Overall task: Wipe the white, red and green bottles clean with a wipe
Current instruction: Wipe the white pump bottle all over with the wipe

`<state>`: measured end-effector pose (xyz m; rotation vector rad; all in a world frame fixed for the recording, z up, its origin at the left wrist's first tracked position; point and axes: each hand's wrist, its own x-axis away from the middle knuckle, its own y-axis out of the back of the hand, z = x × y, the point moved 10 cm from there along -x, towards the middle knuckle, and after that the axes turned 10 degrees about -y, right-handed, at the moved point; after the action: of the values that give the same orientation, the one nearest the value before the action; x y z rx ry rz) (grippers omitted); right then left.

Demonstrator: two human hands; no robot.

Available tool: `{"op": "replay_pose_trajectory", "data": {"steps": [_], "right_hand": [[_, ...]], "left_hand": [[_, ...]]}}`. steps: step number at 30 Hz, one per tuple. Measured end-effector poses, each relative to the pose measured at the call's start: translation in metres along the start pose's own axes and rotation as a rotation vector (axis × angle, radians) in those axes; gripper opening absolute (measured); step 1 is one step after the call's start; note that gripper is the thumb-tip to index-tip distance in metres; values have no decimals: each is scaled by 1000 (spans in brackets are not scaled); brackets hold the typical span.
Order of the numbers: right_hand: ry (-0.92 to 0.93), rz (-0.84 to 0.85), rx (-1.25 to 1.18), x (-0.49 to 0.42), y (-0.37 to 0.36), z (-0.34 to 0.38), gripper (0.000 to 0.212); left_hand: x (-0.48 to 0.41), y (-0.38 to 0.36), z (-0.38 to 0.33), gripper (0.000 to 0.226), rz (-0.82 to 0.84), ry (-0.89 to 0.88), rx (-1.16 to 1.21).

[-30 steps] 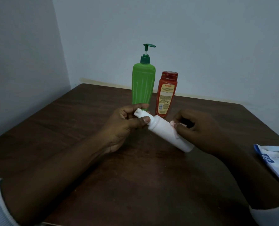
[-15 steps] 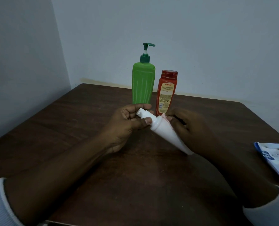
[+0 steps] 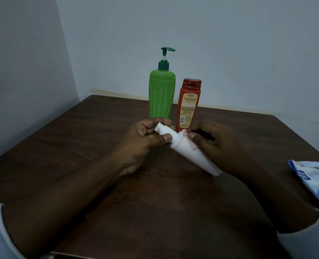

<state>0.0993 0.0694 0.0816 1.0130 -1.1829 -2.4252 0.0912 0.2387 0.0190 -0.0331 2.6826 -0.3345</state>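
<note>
Red bottle [image 3: 188,104] label "Karthika", rest illegible

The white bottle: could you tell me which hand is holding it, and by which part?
The left hand grips the white bottle by its cap end; the right hand holds its body.

I see the left hand [image 3: 145,141] pinching the cap end of the white bottle [image 3: 189,151], tilted above the worktop [image 3: 80,156]. Right hand [image 3: 216,146] presses a pinkish wipe [image 3: 189,142] to its shoulder. Green bottle [image 3: 161,94] and red bottle [image 3: 187,105] upright behind, just beside each other. Wipes pack [image 3: 315,182] at right edge.
</note>
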Motion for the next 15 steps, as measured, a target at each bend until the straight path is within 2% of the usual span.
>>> {"op": "replay_pose_trajectory", "data": {"steps": [3, 8, 12, 15], "right_hand": [[-37, 69, -13, 3, -1, -7, 11], [160, 223, 89, 13, 2, 10, 15], [66, 205, 13, 3, 6, 3, 17], [-13, 321, 11, 8, 7, -11, 21]], "left_hand": [[1, -1, 2, 34, -16, 6, -27], [-2, 2, 3, 31, -53, 20, -23], [-4, 7, 3, 30, -71, 31, -24], [-4, 9, 4, 30, -84, 29, -44]]}}
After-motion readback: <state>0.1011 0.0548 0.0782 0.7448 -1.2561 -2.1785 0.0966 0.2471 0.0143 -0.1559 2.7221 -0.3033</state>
